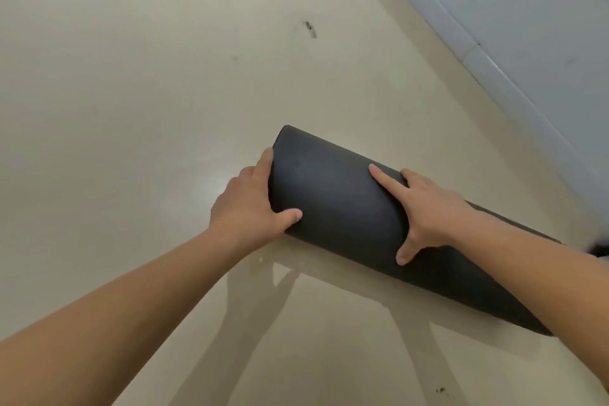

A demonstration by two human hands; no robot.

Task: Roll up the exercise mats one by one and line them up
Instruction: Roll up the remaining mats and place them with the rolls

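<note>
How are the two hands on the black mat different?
The left hand grips the mat at its end; the right hand lies flat nearer the middle. Left fingers curl round the edge; right fingers spread out straight. Both touch the rolled mat.

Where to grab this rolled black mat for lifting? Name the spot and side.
Grip the rolled mat from above, one hand near each end: it lies long and round on the floor, so a spread, wrapping hold should keep it level and closed.
</note>
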